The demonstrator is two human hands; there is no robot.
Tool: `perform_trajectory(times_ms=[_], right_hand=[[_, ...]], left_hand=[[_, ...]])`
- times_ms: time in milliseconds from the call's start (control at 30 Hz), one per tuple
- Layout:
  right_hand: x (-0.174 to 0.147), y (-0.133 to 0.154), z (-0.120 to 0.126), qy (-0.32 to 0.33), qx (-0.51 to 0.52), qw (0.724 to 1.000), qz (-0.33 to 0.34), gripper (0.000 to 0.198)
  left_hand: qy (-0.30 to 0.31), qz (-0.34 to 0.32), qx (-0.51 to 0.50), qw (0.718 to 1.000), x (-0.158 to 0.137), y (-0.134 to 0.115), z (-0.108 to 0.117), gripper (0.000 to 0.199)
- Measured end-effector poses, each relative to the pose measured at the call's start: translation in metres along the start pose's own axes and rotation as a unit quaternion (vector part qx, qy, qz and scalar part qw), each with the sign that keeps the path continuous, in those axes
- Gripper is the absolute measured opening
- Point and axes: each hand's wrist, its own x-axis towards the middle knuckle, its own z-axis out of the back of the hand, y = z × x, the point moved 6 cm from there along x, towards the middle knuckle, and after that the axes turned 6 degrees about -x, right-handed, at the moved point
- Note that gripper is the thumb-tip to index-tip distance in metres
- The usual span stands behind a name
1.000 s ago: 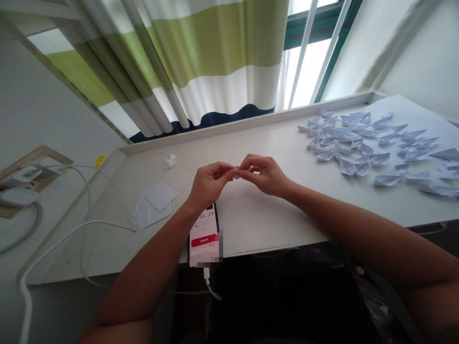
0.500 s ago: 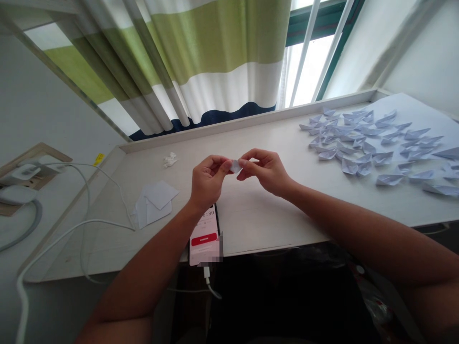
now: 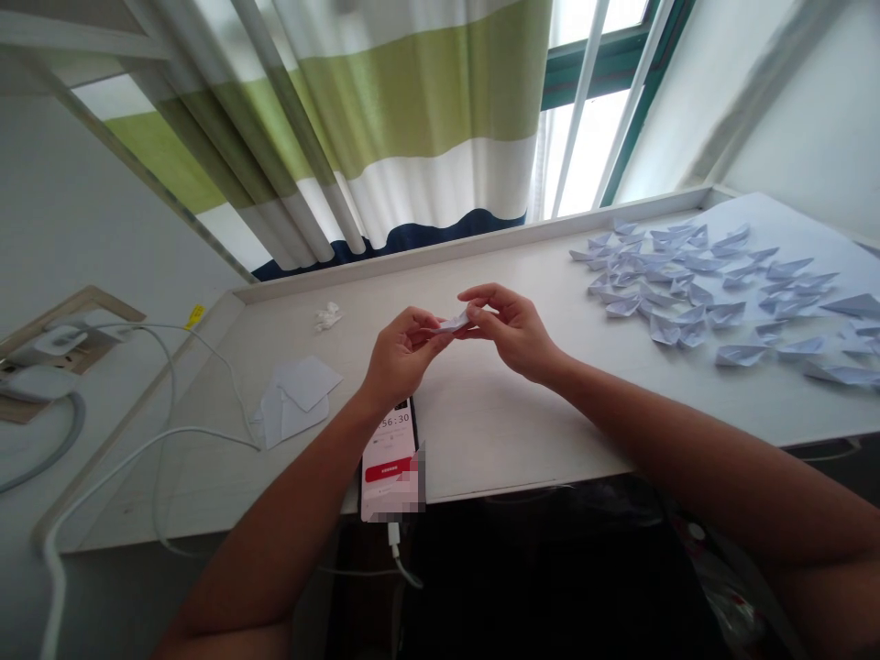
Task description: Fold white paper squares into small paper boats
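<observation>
Folded paper is sitting above the desk, well left of the paper boats. Left hand is pinching its left end; right hand is holding its right end between thumb and fingers.

small white folded piece: paper, matt; finer texture too small to tell. boat-shaped white folded pieces: paper, matt, smooth-faced, sharply creased. loose white four-cornered sheets: paper, matt, smooth. broad white sheet: paper-like, matt, smooth. crumpled white scrap: tissue-like, rough. long white tabletop: painted or laminated in look, smooth, with a faint soft sheen. black-edged rectangular phone: smooth, glass-like screen. thin white cable: smooth plastic sheathing. blocky white plugs: smooth plastic. green, white and navy banded curtain: woven cloth, matt, softly pleated. pale wall: matt, smooth.
</observation>
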Motion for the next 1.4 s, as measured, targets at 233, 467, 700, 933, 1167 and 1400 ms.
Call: perform_trajectory(times_ms=[233,467,700,933,1167,1400], right_hand=[[-0.001,0.015,0.004,0.08,-0.163,0.98,0.08,0.023],[-0.005,0.017,0.0,0.149,-0.293,0.925,0.192,0.014],[-0.003,0.013,0.001,0.153,-0.331,0.911,0.191,0.012],[-0.001,0.01,0.004,0.105,-0.259,0.952,0.122,0.016],[-0.003,0.013,0.003,0.127,-0.337,0.921,0.148,0.028],[-0.003,0.013,0.003,0.126,-0.284,0.943,0.116,0.016]], left_hand=[[0.011,-0.026,0.014,1.0,0.001,-0.006,0.003,0.028],[0.022,-0.047,0.075,0.996,0.001,-0.006,0.005,0.022],[0.021,-0.034,0.104,0.994,0.0,0.001,0.002,0.026],[0.016,-0.03,0.113,0.993,0.0,-0.002,0.005,0.03],[0.017,-0.062,0.174,0.983,-0.001,-0.006,0.007,0.033],[0.035,-0.073,0.182,0.98,0.0,-0.007,0.005,0.027]])
